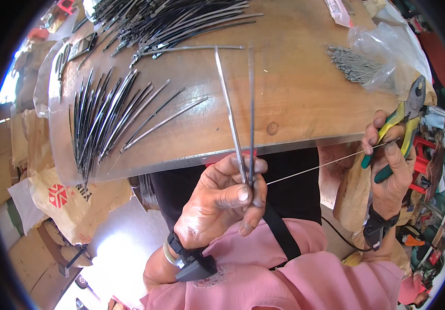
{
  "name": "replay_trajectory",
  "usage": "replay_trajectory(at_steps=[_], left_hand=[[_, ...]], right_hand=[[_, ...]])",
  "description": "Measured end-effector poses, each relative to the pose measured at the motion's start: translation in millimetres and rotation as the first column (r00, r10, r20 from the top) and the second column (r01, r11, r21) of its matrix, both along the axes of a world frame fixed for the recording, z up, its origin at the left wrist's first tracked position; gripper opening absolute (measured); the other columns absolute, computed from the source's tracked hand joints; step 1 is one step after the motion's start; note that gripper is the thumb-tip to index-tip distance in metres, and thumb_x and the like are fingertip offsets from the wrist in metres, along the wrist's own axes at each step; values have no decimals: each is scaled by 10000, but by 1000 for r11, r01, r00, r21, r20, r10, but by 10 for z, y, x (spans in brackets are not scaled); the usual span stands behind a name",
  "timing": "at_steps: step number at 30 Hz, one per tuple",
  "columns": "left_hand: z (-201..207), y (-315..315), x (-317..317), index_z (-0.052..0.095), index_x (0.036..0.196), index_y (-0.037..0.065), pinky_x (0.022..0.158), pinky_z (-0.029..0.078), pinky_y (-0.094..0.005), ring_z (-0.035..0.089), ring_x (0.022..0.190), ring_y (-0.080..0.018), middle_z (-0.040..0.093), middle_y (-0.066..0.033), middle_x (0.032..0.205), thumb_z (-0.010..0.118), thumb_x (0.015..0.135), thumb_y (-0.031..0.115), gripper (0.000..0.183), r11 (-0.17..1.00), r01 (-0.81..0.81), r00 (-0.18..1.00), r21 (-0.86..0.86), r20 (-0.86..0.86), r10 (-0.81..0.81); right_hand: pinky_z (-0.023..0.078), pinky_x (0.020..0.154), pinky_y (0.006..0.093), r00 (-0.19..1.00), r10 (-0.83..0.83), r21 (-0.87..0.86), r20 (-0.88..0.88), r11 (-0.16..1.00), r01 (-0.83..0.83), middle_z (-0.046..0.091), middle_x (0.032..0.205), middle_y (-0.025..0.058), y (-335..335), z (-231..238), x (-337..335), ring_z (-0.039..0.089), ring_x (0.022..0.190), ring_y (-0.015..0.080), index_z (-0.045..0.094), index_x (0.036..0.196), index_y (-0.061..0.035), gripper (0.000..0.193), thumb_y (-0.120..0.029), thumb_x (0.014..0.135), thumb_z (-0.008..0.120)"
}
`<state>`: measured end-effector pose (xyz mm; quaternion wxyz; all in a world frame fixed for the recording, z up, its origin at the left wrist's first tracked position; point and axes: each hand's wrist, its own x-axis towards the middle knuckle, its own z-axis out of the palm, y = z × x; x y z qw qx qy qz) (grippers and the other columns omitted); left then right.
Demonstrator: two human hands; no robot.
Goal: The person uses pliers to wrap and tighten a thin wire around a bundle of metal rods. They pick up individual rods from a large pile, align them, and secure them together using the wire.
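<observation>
Between the thumb and fingers of my left hand (227, 194), closed in front of my body, two slender metal strips (227, 106) stand nearly upright, one silver and one dark. A thin wire (318, 166) stretches from them to my right hand (395, 160). There the thumb and fingers pinch the wire's other end. The same hand also holds cutting pliers (414, 101) with green and yellow handles, jaws pointing up and away. Whether the wire is tied to the strips is hidden by my left fingers.
On the wooden table (294, 93), a fan of dark metal strips (103, 116) lies at the left and a larger heap (165, 26) at the back. Short wires (354, 64) lie by a clear plastic bag (387, 46) at the right. Scissors (62, 62) rest at the far left.
</observation>
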<state>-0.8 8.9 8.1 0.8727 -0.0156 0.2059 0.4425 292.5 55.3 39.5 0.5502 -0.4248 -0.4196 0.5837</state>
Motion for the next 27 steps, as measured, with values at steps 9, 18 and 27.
replay_trajectory(at_steps=[9, 18, 27], left_hand=[[60, -71, 116, 639, 994, -43, 492, 386, -189, 514, 540, -63, 651, -72, 730, 693, 861, -24, 145, 978, 138, 642, 159, -766, 34], [23, -8, 137, 620, 985, -32, 636, 477, -220, 564, 685, -59, 615, -7, 750, 658, 876, -17, 116, 865, 487, 502, 121, -849, -164], [10, 16, 107, 613, 966, -49, 616, 443, -200, 551, 657, -51, 602, 1, 710, 658, 881, -15, 102, 890, 456, 541, 19, -799, -261]], right_hand=[[467, 748, 330, 912, 73, 199, 404, 966, -165, 546, 1113, 176, -5, -20, -132, 545, 883, 201, 617, 929, -15, 183, -149, 841, 705], [499, 760, 280, 893, 218, -16, 394, 973, -230, 674, 957, 54, -195, -353, -497, 634, 832, 137, 671, 942, 9, 186, -123, 843, 756], [483, 792, 264, 906, 309, -87, 288, 951, -297, 659, 967, 73, -116, -368, -366, 618, 880, 140, 679, 900, 11, 115, -54, 822, 734]])
